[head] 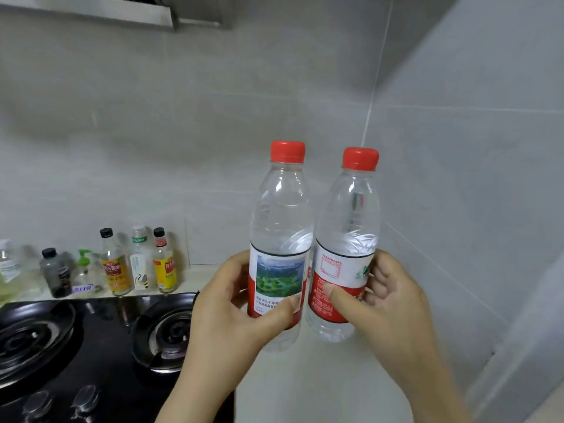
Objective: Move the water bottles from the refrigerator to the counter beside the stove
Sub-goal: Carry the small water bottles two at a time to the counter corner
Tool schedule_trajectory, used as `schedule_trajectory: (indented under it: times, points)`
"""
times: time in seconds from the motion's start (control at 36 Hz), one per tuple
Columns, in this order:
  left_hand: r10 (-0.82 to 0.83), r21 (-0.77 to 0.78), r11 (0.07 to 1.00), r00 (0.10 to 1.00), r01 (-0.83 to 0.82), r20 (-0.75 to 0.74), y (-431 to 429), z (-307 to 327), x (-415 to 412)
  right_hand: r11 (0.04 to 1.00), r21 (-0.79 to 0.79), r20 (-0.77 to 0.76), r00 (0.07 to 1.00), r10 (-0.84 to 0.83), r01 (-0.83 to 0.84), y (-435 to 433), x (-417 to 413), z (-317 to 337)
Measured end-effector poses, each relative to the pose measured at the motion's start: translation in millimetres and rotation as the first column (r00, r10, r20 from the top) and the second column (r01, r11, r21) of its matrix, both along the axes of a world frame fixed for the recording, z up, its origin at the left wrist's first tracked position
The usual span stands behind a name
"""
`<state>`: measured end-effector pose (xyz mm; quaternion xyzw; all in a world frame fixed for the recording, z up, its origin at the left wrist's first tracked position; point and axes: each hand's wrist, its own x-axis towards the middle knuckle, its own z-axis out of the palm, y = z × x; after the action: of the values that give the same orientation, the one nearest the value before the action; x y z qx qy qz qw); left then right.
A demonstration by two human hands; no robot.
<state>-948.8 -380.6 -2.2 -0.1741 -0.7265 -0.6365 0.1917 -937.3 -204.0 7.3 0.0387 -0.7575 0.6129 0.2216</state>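
Note:
Two clear water bottles with red caps and red-and-white labels stand upright side by side over the pale counter (305, 383) to the right of the stove. My left hand (232, 312) grips the left bottle (280, 227) around its label, thumb across the front. My right hand (381, 303) grips the right bottle (348, 233) the same way. The two bottles almost touch. Their bases are at counter level; I cannot tell whether they rest on it.
A black gas stove (91, 346) with two burners and front knobs fills the lower left. Several condiment bottles (116, 264) line the ledge behind it. Tiled walls meet in a corner right behind the bottles. A range hood (122, 10) hangs above.

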Motion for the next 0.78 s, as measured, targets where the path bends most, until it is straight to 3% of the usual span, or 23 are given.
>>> schedule_trajectory:
  times: [0.44, 0.78]
  points:
    - [-0.08, -0.007, 0.997, 0.994, 0.081, 0.078, 7.6, -10.0, -85.0, 0.996, 0.035, 0.012, 0.996, -0.087, 0.087, 4.9, -66.2, -5.9]
    - [0.032, -0.035, 0.999, 0.994, -0.029, 0.107, 55.0, -13.4, -141.1, 0.999, 0.052, 0.013, 1.0, -0.014, 0.014, 53.1, -136.8, -9.4]
